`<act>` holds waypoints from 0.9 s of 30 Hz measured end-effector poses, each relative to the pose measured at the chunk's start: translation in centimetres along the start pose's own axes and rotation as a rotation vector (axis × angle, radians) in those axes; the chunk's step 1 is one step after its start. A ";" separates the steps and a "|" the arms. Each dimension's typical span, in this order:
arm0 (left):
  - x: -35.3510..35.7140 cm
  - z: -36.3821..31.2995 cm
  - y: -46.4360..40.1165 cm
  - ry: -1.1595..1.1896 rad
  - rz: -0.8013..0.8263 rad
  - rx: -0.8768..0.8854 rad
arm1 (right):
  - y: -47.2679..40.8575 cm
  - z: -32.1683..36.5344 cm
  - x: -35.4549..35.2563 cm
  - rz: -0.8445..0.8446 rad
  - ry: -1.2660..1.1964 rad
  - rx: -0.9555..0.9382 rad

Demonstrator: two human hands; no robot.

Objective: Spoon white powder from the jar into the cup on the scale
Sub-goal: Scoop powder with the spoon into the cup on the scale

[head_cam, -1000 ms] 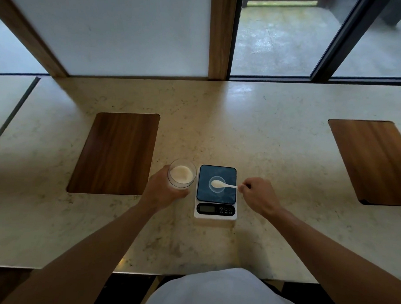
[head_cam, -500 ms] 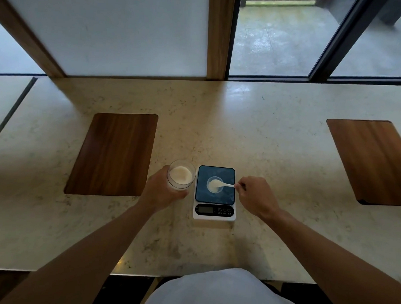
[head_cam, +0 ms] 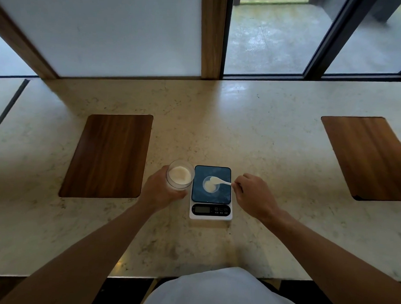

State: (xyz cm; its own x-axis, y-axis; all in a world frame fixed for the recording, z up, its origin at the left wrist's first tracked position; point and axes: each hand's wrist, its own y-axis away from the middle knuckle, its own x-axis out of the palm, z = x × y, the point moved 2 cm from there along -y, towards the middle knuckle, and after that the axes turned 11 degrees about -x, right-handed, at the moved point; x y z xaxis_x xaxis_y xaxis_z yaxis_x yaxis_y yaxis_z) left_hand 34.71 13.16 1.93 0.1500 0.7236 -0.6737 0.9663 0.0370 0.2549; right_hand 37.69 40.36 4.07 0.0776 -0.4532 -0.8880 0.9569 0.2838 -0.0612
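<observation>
A clear glass jar (head_cam: 180,176) half full of white powder stands on the stone counter, just left of the scale. My left hand (head_cam: 160,191) wraps around its near side. The white scale (head_cam: 211,211) has a dark blue plate, and a small clear cup (head_cam: 211,186) with white powder in it sits on that plate. My right hand (head_cam: 253,195) pinches the handle of a white spoon (head_cam: 219,180), whose bowl hangs over the cup's far right rim.
Two dark wooden boards lie on the counter (head_cam: 263,142), one on the left (head_cam: 108,155) and one at the far right (head_cam: 367,155). Windows and a wooden post rise behind the counter. The counter's near edge is close to my body.
The spoon has tipped over the cup, and a heap of white powder now lies in the cup. My right hand shifted slightly left. The jar and my left hand stayed put.
</observation>
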 end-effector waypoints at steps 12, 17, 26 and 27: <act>0.3 -0.3 -0.1 0.000 0.003 -0.012 | 1.0 0.5 -0.8 -0.044 0.012 -0.117; 0.4 -0.3 -0.2 -0.015 -0.005 -0.004 | 1.3 0.4 -0.9 -0.060 0.020 -0.172; 0.4 -0.3 -0.2 -0.030 -0.005 -0.008 | -0.2 1.4 -2.6 -0.322 -0.180 -0.065; 0.4 -0.3 -0.2 -0.033 -0.002 -0.008 | -0.4 1.9 -2.9 -0.324 -0.187 -0.111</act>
State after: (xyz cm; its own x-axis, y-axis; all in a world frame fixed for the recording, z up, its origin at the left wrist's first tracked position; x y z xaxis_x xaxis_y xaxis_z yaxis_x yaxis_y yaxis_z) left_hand 34.52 13.66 1.87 0.1554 0.7004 -0.6967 0.9649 0.0436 0.2590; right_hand 37.62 39.91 7.53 -0.1640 -0.6776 -0.7169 0.9048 0.1861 -0.3829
